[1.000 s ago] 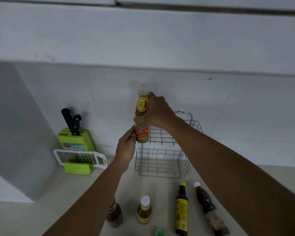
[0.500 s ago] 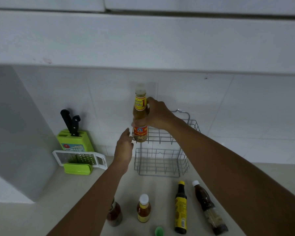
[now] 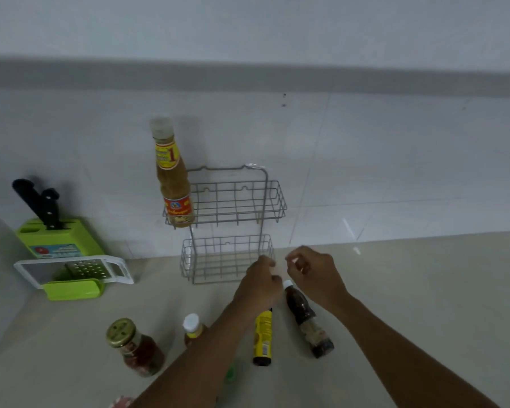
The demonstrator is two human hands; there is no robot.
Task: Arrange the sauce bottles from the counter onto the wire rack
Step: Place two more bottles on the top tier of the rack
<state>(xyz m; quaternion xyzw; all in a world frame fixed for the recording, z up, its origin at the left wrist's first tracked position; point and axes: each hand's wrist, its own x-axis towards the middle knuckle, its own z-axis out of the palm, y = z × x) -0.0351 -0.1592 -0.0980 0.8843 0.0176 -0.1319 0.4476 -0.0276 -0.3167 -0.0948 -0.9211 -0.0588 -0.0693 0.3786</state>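
One bottle (image 3: 173, 175) on the wire rack (image 3: 236, 201), four bottles (image 3: 305, 318) on the counter (image 3: 409, 290), both hands (image 3: 259, 285) empty.

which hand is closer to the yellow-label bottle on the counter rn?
Left. The left hand sits directly over the top of the yellow-label bottle, hiding its neck. The right hand is off to its right, above the dark bottle.

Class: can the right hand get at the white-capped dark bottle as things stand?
Probably yes. The right hand hovers empty right beside the dark bottle, whose white cap shows between both hands; nothing covers it, though the left hand crowds it.
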